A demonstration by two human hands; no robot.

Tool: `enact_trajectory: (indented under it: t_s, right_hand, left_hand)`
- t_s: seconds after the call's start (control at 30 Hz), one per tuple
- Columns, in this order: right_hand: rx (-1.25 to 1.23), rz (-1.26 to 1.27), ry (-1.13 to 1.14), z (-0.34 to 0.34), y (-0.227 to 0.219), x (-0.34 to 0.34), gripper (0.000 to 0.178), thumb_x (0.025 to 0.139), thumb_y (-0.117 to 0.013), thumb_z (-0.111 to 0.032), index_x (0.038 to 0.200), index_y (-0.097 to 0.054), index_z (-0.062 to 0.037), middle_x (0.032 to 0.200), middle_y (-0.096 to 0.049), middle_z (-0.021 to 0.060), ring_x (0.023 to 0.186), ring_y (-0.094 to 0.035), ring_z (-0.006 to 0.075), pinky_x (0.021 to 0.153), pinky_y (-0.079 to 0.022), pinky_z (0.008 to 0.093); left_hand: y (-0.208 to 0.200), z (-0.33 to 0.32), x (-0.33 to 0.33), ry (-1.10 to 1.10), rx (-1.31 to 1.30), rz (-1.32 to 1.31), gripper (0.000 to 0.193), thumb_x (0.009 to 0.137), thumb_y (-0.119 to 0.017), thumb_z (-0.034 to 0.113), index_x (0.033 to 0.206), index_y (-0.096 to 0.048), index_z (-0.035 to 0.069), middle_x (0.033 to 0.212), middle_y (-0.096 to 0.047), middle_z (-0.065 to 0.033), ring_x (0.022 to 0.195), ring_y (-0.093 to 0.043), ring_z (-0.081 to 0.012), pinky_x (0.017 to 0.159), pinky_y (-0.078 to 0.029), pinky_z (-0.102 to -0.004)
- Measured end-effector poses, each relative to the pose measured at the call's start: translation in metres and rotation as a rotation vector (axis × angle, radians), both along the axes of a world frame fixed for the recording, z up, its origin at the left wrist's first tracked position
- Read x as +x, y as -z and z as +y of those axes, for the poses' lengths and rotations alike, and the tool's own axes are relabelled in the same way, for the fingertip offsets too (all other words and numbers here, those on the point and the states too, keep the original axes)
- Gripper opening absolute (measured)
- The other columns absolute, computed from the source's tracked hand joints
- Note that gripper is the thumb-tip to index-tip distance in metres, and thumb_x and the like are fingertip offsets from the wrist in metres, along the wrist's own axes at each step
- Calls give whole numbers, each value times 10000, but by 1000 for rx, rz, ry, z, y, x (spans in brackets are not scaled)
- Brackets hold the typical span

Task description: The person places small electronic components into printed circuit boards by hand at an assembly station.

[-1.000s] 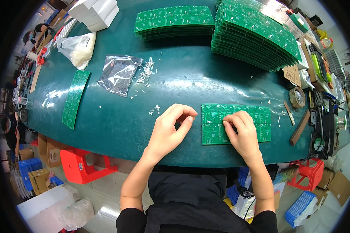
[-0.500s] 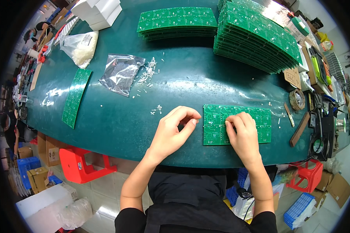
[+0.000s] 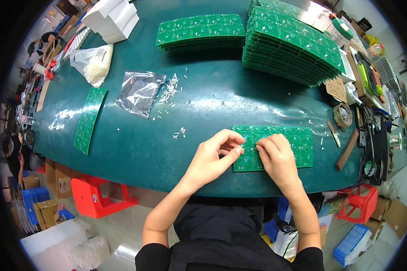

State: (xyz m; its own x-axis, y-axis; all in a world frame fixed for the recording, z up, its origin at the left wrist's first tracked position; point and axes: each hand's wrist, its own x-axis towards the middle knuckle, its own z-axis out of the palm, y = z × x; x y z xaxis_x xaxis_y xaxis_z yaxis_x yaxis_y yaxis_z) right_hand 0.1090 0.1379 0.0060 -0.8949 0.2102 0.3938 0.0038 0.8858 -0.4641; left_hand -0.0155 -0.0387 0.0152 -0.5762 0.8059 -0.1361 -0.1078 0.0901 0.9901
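Head view, both hands' grips (image 3: 246, 147) pinched on green circuit board (image 3: 298, 140)

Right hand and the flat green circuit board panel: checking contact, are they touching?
Touching: head view shows the right hand resting on the green circuit board panel.

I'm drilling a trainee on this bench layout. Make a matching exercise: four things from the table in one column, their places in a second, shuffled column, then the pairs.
Things
1. circuit board panel under the hands
2. tall stack of green panels
3. single narrow green panel
4. empty clear plastic bag

Places
A. far right part of the table, behind the working spot
B. left part of the table, lying alone and flat
C. near edge of the table, touched by the left hand and the right hand
D. middle-left, beside scattered small white parts

Pairs: 1-C, 2-A, 3-B, 4-D
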Motion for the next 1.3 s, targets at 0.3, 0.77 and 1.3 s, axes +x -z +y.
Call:
enact_trajectory:
  t_s: [0.3,0.77,1.3]
  right_hand:
    - [-35,13,23,0,3,4,129,838,-713,-22,950,-657,-51,897,-595,80,864,-588,284,781,-463,394]
    - [-72,21,35,2,4,7,143,816,-734,-9,933,-664,-50,904,-620,87,866,-606,289,789,-474,396]
    - [-41,-54,14,3,-4,-2,118,816,-712,3,904,-648,-42,862,-590,88,828,-594,290,762,-481,395]
  left_hand:
    - [-1,6,4,19,17,-59,222,973,-642,41,1187,-596,9,1068,-639,-51,997,-657,-115,848,-546,-248]
    - [13,3,0,-24,42,-124,182,991,-634,68,1162,-607,11,1062,-642,-47,983,-650,-106,825,-542,-245]
    - [14,4,2,-36,54,-137,183,958,-643,48,1138,-634,16,1030,-685,-45,949,-647,-89,825,-539,-248]
